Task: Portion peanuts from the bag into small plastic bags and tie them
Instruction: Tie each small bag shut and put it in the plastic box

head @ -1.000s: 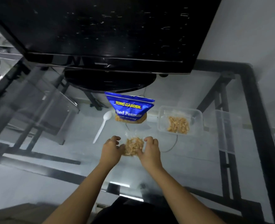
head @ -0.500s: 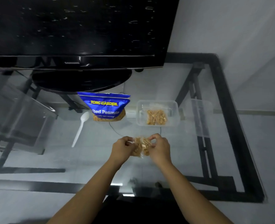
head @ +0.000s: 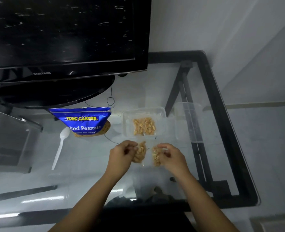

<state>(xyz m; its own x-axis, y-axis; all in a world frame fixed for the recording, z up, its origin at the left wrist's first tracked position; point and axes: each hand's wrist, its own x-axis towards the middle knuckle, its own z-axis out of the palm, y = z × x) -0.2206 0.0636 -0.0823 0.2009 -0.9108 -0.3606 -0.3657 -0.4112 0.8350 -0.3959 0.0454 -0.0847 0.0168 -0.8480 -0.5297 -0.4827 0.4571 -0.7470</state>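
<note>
1. Nearest the camera, two bare forearms reach forward over the clear glass tabletop [head: 238, 164] with its black frame.
2. The left hand [head: 121, 155] has its fingers curled in a narrow pinch on a small clear plastic bag of peanuts [head: 140, 152], which hangs with its long axis running near to far.
3. The right hand [head: 171, 155] is likewise curled, pinching a second small clear bag of peanuts [head: 156, 156], also lying lengthwise away from the person.
4. The two little bags sit side by side between the hands, just apart, each touching its own hand; neither hand is nearer than the other. Whether the necks are knotted I cannot tell. In my judgement the coming move turns on this: each bag's open end must be found and twisted, or the pair carried forward to the tray.
5. Just beyond the right hand stands a clear rectangular plastic container [head: 161, 114] holding another filled packet of peanuts [head: 144, 126].
6. Beyond the left hand stands the blue foil peanut bag [head: 84, 121], upright; it reads "TONG GARDEN" in yellow and "lted Peanuts" in white, the first letters hidden.
7. Left of that bag lies a white plastic spoon [head: 60, 146], handle toward the person.
8. Farthest stands a black television [head: 63, 30] on a round base, marked "SAMSUNG".
</note>
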